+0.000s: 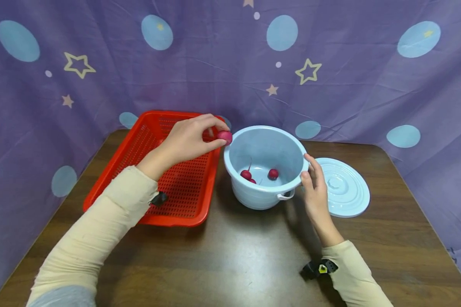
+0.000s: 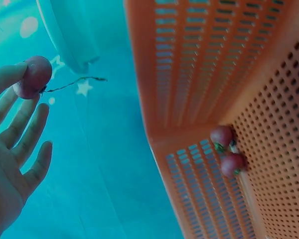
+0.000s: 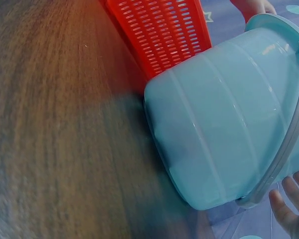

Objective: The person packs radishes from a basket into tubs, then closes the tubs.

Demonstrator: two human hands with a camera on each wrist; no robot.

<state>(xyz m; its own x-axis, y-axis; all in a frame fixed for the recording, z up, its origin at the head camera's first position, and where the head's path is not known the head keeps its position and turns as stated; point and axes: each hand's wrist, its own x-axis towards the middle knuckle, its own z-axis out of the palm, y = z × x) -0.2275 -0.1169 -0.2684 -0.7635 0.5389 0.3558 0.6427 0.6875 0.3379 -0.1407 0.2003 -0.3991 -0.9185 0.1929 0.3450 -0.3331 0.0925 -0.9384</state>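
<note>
Between thumb and fingertips my left hand (image 1: 190,134) pinches a round red radish (image 1: 225,137) at the left rim of a light blue bucket (image 1: 259,198). In the left wrist view a thin root trails from this radish (image 2: 37,74). My right hand (image 1: 316,192) touches the bucket's right rim with thumb and fingertips, the fingers fairly straight. Inside the bucket lie a radish (image 1: 273,174) on the right and another radish (image 1: 246,174) on the left, beside a partly hidden one. The red basket (image 1: 211,187) stands left of the bucket, under my left forearm.
Two radishes (image 2: 231,164) lie in the basket in the left wrist view. A light blue lid (image 1: 345,187) lies flat on the wooden table (image 1: 253,256), right of the bucket. The bucket's handle (image 3: 289,144) hangs down its side. A purple curtain (image 1: 230,85) closes off the back.
</note>
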